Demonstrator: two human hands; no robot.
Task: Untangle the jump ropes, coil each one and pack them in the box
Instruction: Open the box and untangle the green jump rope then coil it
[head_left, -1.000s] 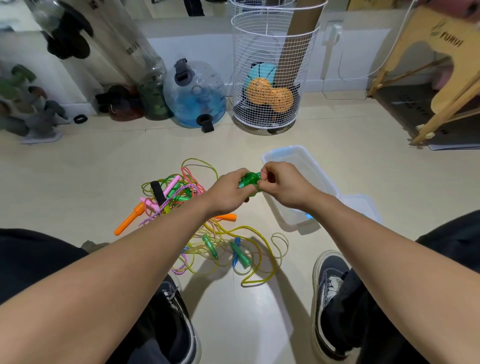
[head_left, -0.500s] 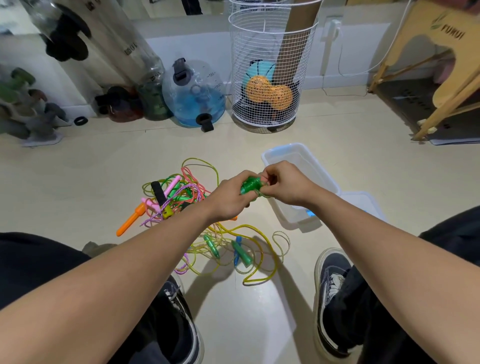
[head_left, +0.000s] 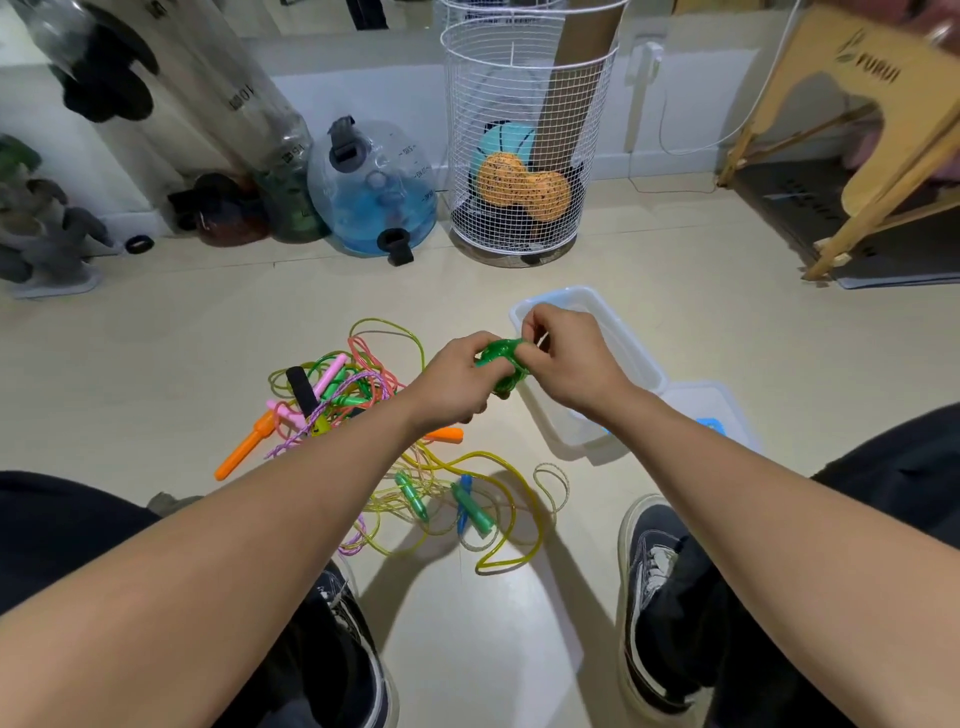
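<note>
— Floor (head_left: 156, 364) status?
— Beige, with a tangled pile of jump ropes (head_left: 363, 415) lying on it.
— Item in work?
— Green coiled rope (head_left: 501, 364), held above the floor beside the clear box (head_left: 639, 358).
— Grip?
— Left hand (head_left: 457, 379) and right hand (head_left: 566, 358) both curl their fingers around it.
— Surroundings?
— Wire basket (head_left: 519, 156) behind.

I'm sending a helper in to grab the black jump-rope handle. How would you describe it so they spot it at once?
Start at the tangled pile of jump ropes on the floor, left of the clear plastic box. At the pile's far left edge lies the black handle, beside the pink handles. It is the only black handle there; the others are pink, orange, green or blue.
</note>
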